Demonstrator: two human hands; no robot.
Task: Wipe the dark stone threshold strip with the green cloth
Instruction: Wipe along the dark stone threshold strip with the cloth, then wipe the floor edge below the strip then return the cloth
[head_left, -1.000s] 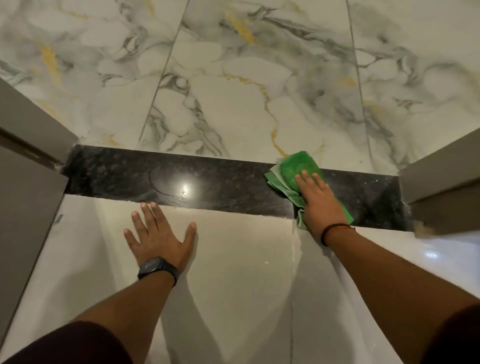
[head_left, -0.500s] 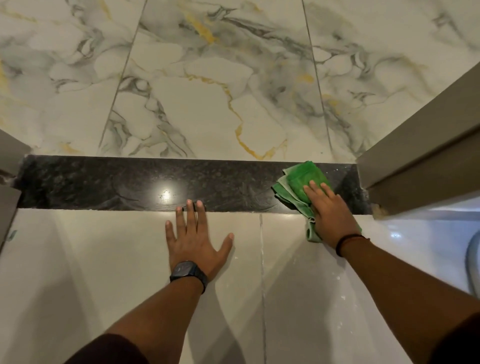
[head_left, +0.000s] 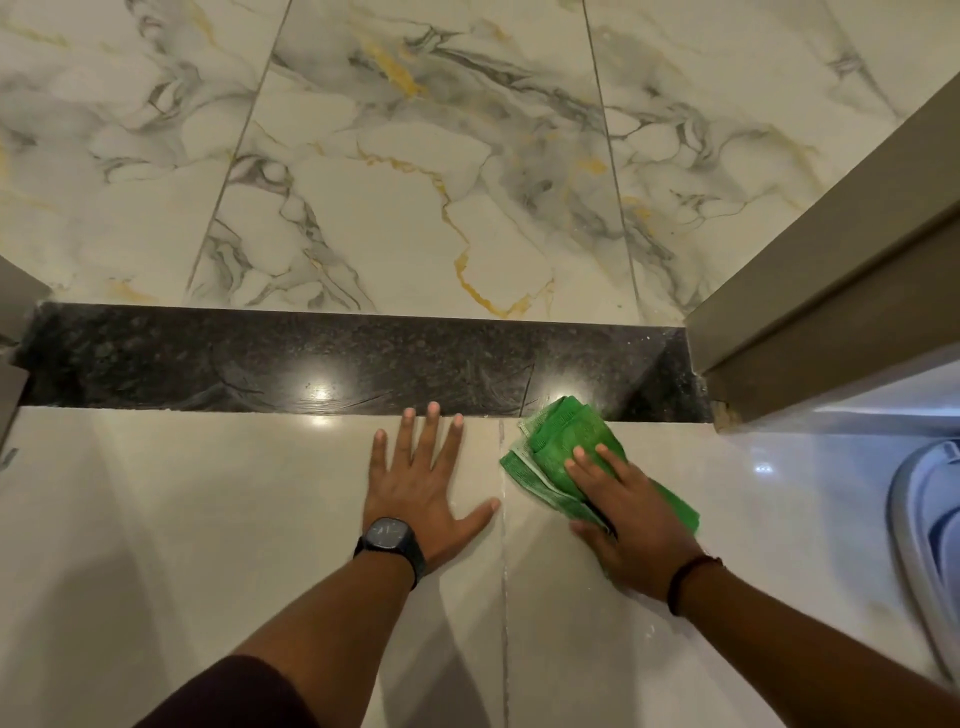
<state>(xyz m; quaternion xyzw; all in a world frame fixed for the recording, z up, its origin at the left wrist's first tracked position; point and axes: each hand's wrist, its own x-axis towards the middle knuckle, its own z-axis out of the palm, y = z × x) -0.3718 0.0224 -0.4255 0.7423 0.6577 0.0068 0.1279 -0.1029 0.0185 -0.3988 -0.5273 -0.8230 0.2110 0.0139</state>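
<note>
The dark speckled stone threshold strip (head_left: 260, 358) runs left to right across the floor between two door jambs, glossy with wet streaks. The folded green cloth (head_left: 563, 439) lies mostly on the cream tile just below the strip, only its top corner touching the strip's near edge. My right hand (head_left: 623, 514) presses flat on the cloth, fingers spread over it. My left hand (head_left: 423, 478), with a black watch on the wrist, rests palm-down on the cream tile beside it, fingertips at the strip's near edge.
A grey-brown door jamb (head_left: 810, 291) rises at the right end of the strip, another jamb (head_left: 13, 353) at the left. Veined marble tiles (head_left: 395, 182) lie beyond the strip. A pale blue rim (head_left: 919, 519) shows at the right edge.
My right hand has pulled the cloth off the strip's right part toward me onto the cream tile. My left hand has shifted right, closer to the cloth.
</note>
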